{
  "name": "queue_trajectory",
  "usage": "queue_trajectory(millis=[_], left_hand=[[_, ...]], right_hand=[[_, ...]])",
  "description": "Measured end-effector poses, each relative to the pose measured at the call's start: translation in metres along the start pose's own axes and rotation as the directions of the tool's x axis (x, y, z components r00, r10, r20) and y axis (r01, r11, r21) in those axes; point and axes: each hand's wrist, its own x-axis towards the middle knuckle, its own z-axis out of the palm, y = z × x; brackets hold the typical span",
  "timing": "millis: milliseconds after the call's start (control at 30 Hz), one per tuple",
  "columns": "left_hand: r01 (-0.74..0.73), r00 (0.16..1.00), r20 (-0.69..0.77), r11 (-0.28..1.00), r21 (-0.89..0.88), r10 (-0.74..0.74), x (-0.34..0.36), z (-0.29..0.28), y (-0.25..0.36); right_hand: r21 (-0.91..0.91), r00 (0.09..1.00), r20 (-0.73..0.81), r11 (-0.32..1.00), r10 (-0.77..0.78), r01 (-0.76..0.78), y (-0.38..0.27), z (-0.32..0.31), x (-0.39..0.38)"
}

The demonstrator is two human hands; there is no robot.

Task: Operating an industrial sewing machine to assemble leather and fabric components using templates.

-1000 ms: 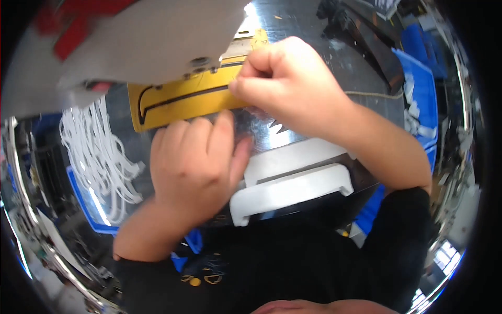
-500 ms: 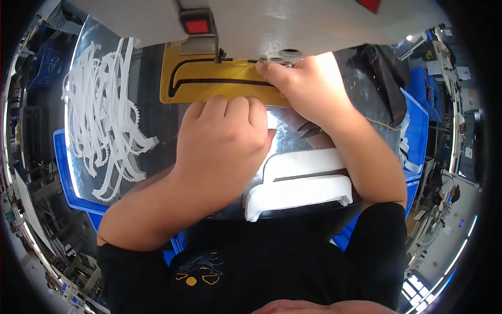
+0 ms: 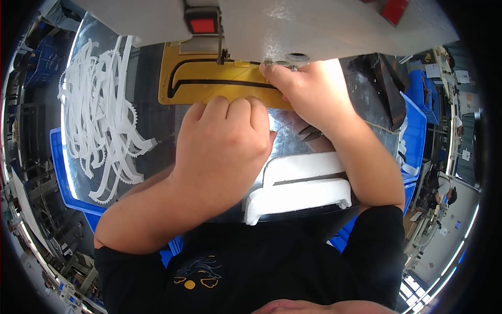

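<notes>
Beneath the sewing machine head [image 3: 324, 31] lies a yellow template [image 3: 225, 94] with black-edged slots. My left hand [image 3: 222, 136] is curled into a fist just in front of it, knuckles up; whatever its fingers hold is hidden. My right hand [image 3: 319, 99] is bent at the template's right part, thumb beside a small metal knob [image 3: 267, 63] under the machine head, its other fingers mostly hidden. Dark scissors [image 3: 311, 135] lie near my right hand. Two white shaped pieces [image 3: 300, 196] rest on the table in front of them.
Tangled white strips [image 3: 99, 120] lie on the table's left. Blue bins [image 3: 68, 186] stand at the left and right [image 3: 415, 146] edges. Dark sheet material [image 3: 387, 89] is at the back right. A person [image 3: 445, 193] is visible at the far right.
The view has shifted since a second ago. My left fingers are curled more tightly, and my right thumb has moved toward the knob. Over the last half second both hands stayed nearly still.
</notes>
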Motion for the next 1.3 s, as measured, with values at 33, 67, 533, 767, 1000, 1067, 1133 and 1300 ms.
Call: queue_trajectory(millis=[33, 67, 533, 767, 1000, 1067, 1133, 1300], left_hand=[[-0.002, 1.000, -0.006, 1.000, 0.001, 0.002, 0.0001, 0.0001, 0.0000], [-0.001, 1.000, -0.008, 1.000, 0.002, 0.001, 0.0003, 0.0001, -0.0001], [0.007, 1.000, 0.004, 1.000, -0.002, -0.007, 0.0008, -0.0004, 0.0007], [0.004, 1.000, 0.008, 1.000, -0.001, -0.004, 0.0008, -0.0006, 0.0002], [0.005, 1.000, 0.004, 1.000, -0.004, -0.005, 0.0008, -0.0005, -0.0001], [0.009, 1.000, 0.009, 1.000, -0.008, -0.009, 0.0004, -0.0008, -0.0001], [0.012, 1.000, 0.020, 1.000, -0.008, -0.012, -0.0003, -0.0010, -0.0002], [0.017, 0.999, 0.029, 1.000, -0.002, -0.017, -0.0020, -0.0004, -0.0009]], right_hand=[[-0.007, 1.000, 0.004, 1.000, 0.001, -0.001, 0.0000, -0.0003, 0.0000], [-0.014, 1.000, 0.009, 1.000, 0.002, -0.002, -0.0001, -0.0005, 0.0001], [-0.026, 0.997, -0.031, 0.997, -0.069, 0.068, 0.0011, 0.0010, -0.0004], [-0.050, 0.986, -0.061, 0.987, -0.158, 0.155, 0.0062, 0.0036, 0.0010], [-0.087, 0.978, -0.070, 0.978, -0.195, 0.189, 0.0041, 0.0027, 0.0018], [-0.072, 0.983, -0.081, 0.984, -0.168, 0.162, 0.0024, 0.0033, 0.0012], [-0.062, 0.990, -0.067, 0.991, -0.121, 0.117, 0.0004, 0.0029, -0.0002], [-0.046, 0.995, -0.052, 0.995, -0.086, 0.083, -0.0029, 0.0019, -0.0009]])
